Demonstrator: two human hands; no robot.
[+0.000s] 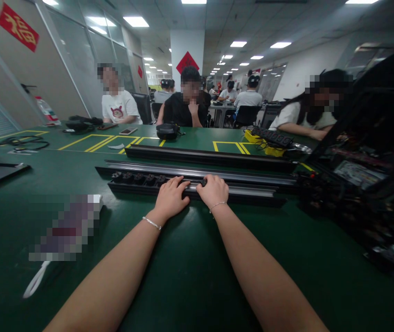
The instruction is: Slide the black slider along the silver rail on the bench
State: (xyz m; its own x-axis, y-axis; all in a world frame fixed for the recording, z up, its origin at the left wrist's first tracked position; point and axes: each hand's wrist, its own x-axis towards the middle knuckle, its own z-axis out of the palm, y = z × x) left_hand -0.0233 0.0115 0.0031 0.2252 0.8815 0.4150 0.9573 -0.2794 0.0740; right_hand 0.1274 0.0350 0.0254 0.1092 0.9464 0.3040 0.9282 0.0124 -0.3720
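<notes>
A long black channel rail (245,193) lies crosswise on the table in front of me. Several round black pieces that look like socket modules (138,179) sit in a row in its left part. My left hand (172,197) grips the rail beside this row, fingers over the top and thumb at the near side. My right hand (214,190) is closed in a pinch on a small black module (203,182), just above the rail's middle. The fingers partly cover this module. Further right, the rail's shiny inside shows.
Two more black rails (252,176) (211,157) lie behind. A blurred packet with a white strap (37,279) is at left. Dark equipment (349,203) crowds the right side. A black case (168,131), phone (128,131) and yellow tray (275,151) stand further back; people sit opposite.
</notes>
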